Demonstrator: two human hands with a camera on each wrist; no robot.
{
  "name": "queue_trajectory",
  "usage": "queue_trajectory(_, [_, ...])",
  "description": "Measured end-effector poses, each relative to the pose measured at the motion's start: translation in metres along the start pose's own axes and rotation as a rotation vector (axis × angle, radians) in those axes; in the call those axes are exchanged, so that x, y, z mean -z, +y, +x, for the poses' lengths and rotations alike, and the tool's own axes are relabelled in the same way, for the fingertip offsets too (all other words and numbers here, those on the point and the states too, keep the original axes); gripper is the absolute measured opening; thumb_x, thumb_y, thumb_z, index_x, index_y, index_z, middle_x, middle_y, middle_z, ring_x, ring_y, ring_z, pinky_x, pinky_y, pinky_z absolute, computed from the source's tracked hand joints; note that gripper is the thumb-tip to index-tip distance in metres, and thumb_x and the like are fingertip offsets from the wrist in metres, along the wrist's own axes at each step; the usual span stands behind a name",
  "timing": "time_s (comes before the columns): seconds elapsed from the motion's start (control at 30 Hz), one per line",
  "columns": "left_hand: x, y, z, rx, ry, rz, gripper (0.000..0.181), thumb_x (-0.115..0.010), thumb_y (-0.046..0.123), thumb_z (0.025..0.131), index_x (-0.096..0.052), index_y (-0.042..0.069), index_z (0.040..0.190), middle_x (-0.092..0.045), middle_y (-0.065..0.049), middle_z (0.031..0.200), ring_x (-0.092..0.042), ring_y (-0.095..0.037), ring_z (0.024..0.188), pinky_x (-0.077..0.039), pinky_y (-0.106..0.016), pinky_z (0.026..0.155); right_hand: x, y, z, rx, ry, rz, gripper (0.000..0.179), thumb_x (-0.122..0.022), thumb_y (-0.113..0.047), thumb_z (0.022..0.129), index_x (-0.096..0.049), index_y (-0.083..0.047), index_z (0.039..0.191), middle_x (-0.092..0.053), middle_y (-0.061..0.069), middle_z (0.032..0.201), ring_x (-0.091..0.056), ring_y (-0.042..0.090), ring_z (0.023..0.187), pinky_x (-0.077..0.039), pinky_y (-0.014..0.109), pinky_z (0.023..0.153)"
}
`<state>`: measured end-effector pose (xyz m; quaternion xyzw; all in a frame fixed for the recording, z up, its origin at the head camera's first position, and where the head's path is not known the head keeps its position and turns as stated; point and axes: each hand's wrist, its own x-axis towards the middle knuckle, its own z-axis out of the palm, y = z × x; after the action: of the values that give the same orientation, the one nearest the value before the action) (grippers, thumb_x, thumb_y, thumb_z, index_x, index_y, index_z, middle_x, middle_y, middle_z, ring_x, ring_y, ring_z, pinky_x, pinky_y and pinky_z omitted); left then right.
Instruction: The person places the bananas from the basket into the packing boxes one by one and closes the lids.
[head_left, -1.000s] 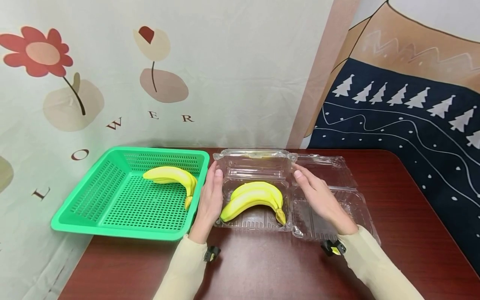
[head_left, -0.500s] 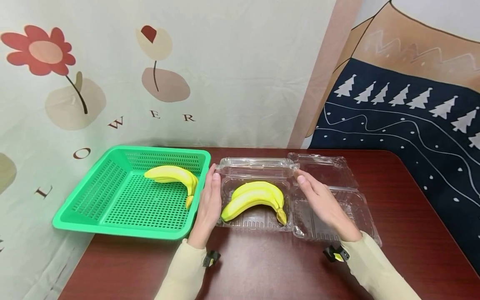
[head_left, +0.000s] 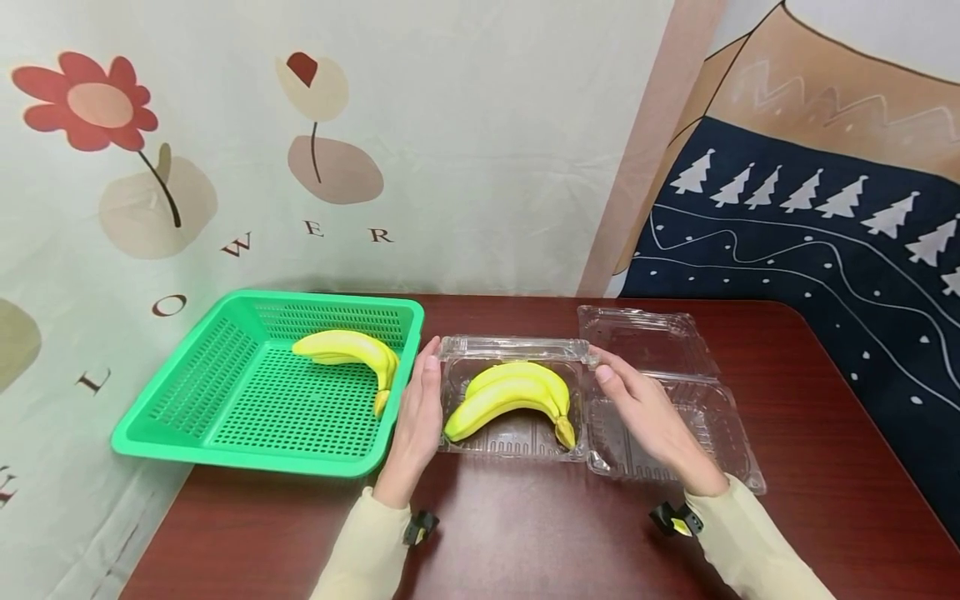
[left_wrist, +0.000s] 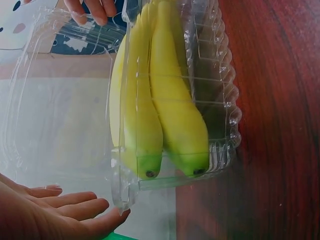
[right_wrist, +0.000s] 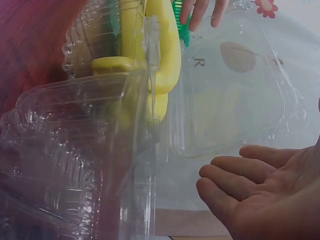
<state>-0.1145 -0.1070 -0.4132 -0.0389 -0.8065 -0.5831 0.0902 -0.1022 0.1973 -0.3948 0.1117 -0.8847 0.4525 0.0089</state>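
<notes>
A bunch of yellow bananas (head_left: 517, 396) with green tips lies in a clear plastic clamshell box (head_left: 495, 450) at mid-table. The box's hinged lid (head_left: 517, 348) stands raised and tilted over the back of the base, as the left wrist view also shows for the lid (left_wrist: 65, 110). My left hand (head_left: 418, 417) is at the lid's left side, fingers extended, fingertips by its corner. On the other side my right hand (head_left: 648, 408) has straight fingers near the lid's right corner. In the right wrist view a gap shows between the right hand (right_wrist: 255, 180) and the lid (right_wrist: 225, 110).
Left of the box stands a green perforated basket (head_left: 240, 468) holding another banana bunch (head_left: 348, 346). Close on the right lies a second clear clamshell box (head_left: 675, 425), its lid (head_left: 645, 342) laid back. A printed cloth (head_left: 480, 150) hangs behind the table (head_left: 525, 542).
The lid has swung down and toward me from a more upright position. Both hands have stayed alongside it with fingers extended. The bananas have stayed in place.
</notes>
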Motion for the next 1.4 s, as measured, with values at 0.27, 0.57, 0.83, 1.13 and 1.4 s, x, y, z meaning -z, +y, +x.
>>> queue_trajectory(0.27, [-0.001, -0.005, -0.006, 0.008, 0.016, 0.007, 0.065, -0.026, 0.049, 0.111, -0.038, 0.007, 0.159, -0.042, -0.011, 0.162, -0.040, -0.031, 0.147, -0.030, -0.053, 0.120, -0.001, -0.001, -0.008, -0.015, -0.002, -0.036, 0.054, -0.039, -0.043, 0.111, -0.048, -0.014, 0.156, -0.054, 0.016, 0.151, -0.060, 0.038, 0.129, -0.045, 0.064, 0.104])
queue_trajectory(0.57, [-0.002, -0.009, -0.012, 0.019, -0.001, -0.005, 0.062, -0.036, 0.045, 0.110, -0.039, 0.008, 0.159, -0.044, -0.011, 0.160, -0.048, -0.034, 0.141, -0.034, -0.057, 0.116, -0.005, 0.003, -0.012, -0.002, -0.009, -0.051, 0.053, -0.044, -0.040, 0.111, -0.050, -0.010, 0.154, -0.057, 0.013, 0.149, -0.062, 0.034, 0.127, -0.047, 0.061, 0.105])
queue_trajectory(0.83, [-0.002, -0.012, -0.019, 0.010, 0.013, 0.036, 0.056, -0.048, 0.035, 0.109, -0.040, 0.009, 0.158, -0.049, -0.014, 0.156, -0.054, -0.033, 0.134, -0.039, -0.058, 0.112, -0.008, 0.002, -0.016, -0.006, -0.011, -0.098, 0.055, -0.051, -0.042, 0.108, -0.051, -0.011, 0.154, -0.056, 0.009, 0.151, -0.059, 0.033, 0.131, -0.045, 0.060, 0.107])
queue_trajectory(1.13, [-0.001, -0.017, -0.025, -0.007, 0.017, 0.071, 0.055, -0.053, 0.024, 0.106, -0.042, 0.005, 0.156, -0.047, -0.015, 0.157, -0.047, -0.031, 0.143, -0.038, -0.055, 0.115, -0.013, 0.002, -0.021, 0.012, -0.012, -0.142, 0.056, -0.059, -0.037, 0.105, -0.052, -0.010, 0.153, -0.057, 0.009, 0.149, -0.061, 0.028, 0.127, -0.048, 0.056, 0.102])
queue_trajectory(1.4, [-0.001, -0.024, -0.030, -0.052, 0.017, 0.113, 0.055, -0.058, 0.016, 0.103, -0.046, 0.005, 0.155, -0.048, -0.009, 0.158, -0.049, -0.029, 0.141, -0.040, -0.054, 0.112, -0.020, 0.004, -0.024, -0.014, -0.008, -0.146, 0.062, -0.066, -0.029, 0.098, -0.048, -0.011, 0.156, -0.059, 0.014, 0.147, -0.062, 0.021, 0.084, -0.050, 0.044, 0.084])
